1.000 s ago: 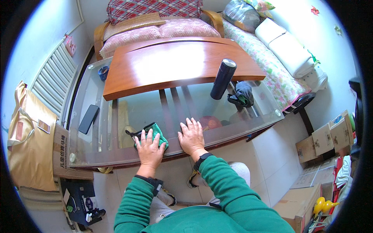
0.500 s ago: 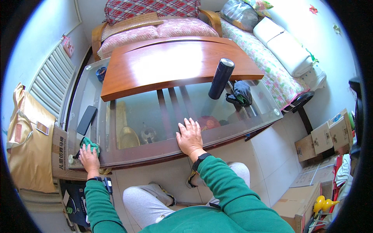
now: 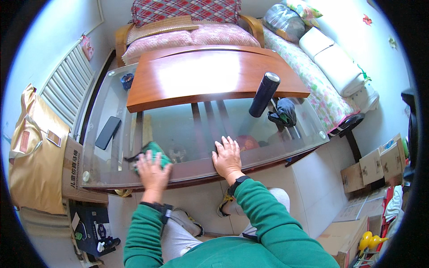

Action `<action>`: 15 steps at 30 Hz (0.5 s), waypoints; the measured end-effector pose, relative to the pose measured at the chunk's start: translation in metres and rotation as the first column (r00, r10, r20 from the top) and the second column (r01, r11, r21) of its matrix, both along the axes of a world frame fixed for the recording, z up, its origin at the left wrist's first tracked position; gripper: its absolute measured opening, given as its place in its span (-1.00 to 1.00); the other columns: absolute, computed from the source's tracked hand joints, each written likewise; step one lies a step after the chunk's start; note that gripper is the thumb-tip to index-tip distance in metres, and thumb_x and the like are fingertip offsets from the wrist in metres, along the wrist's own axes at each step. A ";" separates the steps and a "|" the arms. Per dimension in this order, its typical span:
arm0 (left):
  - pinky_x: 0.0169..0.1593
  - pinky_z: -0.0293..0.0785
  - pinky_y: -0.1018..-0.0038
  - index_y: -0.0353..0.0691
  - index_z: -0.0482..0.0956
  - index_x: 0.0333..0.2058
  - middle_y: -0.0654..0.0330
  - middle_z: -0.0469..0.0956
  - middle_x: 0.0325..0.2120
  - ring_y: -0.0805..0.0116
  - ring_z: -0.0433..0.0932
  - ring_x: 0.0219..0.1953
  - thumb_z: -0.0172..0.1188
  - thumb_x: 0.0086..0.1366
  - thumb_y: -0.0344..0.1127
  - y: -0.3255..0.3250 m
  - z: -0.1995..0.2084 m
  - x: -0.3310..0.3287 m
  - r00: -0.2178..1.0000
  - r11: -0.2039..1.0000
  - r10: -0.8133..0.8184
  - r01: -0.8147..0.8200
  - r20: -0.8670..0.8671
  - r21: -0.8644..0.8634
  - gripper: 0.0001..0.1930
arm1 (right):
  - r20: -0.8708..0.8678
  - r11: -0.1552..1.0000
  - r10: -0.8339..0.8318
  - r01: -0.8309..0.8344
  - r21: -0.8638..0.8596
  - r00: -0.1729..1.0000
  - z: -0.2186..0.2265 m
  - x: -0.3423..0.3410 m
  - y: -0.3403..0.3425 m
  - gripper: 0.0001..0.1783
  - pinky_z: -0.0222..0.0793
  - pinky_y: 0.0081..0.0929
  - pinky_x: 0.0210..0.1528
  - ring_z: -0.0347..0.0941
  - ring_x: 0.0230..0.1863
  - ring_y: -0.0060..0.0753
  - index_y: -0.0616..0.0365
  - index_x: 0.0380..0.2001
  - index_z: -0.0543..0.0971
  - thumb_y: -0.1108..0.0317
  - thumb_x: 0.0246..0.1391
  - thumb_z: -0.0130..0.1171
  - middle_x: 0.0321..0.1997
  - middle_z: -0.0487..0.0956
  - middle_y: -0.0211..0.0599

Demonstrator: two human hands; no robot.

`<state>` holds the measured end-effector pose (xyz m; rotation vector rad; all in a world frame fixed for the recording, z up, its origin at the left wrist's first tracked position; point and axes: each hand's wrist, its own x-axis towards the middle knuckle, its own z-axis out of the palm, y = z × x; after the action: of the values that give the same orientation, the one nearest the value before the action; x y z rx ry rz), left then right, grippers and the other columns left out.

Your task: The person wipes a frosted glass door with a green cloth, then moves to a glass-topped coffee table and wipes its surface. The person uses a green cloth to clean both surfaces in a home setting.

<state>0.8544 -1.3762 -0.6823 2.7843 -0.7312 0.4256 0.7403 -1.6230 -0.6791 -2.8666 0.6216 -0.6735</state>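
The green cloth (image 3: 154, 154) is lying on the glass counter (image 3: 178, 123), close to its near edge and left of centre, and it is being pressed flat under the left hand (image 3: 152, 170). That hand's grip is clenching lightly on the cloth, with the fingers (image 3: 144, 160) curling over its near side while a dark corner of the fabric is sticking out to the left. The right hand (image 3: 228, 157) is resting palm down on the glass just to the right, its grip released and its fingers spreading flat, touching nothing but the counter. Both forearms are coming up from the lower edge in green sleeves, each wrist wearing a dark band.

Farther along the glass, a black phone (image 3: 107, 132) is lying well apart to the left. A tall dark cylindrical bottle (image 3: 264, 94) is standing upright toward the right, with a crumpled dark cloth bundle (image 3: 281, 113) just beside it. A raised wooden shelf (image 3: 210, 76) is spanning the far half of the counter. A small dark cup (image 3: 127, 81) is sitting at the far left corner.
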 end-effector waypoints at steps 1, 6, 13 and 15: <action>0.36 -0.19 0.00 -0.04 0.51 0.09 0.05 0.21 0.26 -0.08 0.00 0.35 0.14 0.13 0.19 -0.018 0.002 -0.014 0.994 0.993 -0.107 0.107 0.001 -0.043 -0.38 | 0.000 1.000 -0.002 0.002 0.002 1.000 0.000 0.000 0.000 -0.53 -0.09 -0.06 0.38 0.15 0.32 -0.05 0.06 0.02 0.50 0.11 0.05 0.10 0.24 0.35 -0.07; 0.32 -0.04 0.01 0.01 0.55 0.01 0.09 0.28 0.20 -0.05 0.09 0.30 0.27 0.04 0.12 -0.062 0.012 -0.055 0.929 0.923 -0.369 0.365 -0.015 -0.123 -0.43 | 0.009 1.000 0.004 -0.004 -0.003 1.000 -0.002 0.000 -0.001 -0.56 -0.09 -0.07 0.38 0.16 0.32 -0.06 0.04 0.01 0.50 0.14 0.06 0.09 0.23 0.36 -0.10; 0.32 0.00 0.07 -0.08 0.54 0.02 0.10 0.26 0.23 -0.01 0.11 0.30 0.30 0.04 0.06 0.009 0.005 0.012 0.964 0.960 -0.266 0.265 -0.008 -0.086 -0.42 | -0.001 1.000 0.005 -0.005 0.007 1.000 -0.002 0.000 -0.002 -0.58 -0.08 -0.09 0.37 0.14 0.32 -0.07 0.03 0.00 0.50 0.18 0.06 0.10 0.24 0.35 -0.12; 0.32 -0.02 0.06 -0.10 0.52 0.04 0.09 0.26 0.23 -0.01 0.11 0.31 0.28 0.07 0.01 0.049 0.001 0.037 0.990 0.987 -0.138 0.140 0.028 -0.077 -0.44 | -0.005 1.000 0.006 -0.006 0.021 1.000 -0.001 -0.001 -0.001 -0.58 -0.07 -0.09 0.37 0.13 0.32 -0.06 0.04 0.01 0.50 0.20 0.06 0.10 0.25 0.34 -0.11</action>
<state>0.8913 -1.3276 -0.6814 2.6392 -0.8875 0.4501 0.7397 -1.6240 -0.6797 -2.8506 0.6173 -0.6551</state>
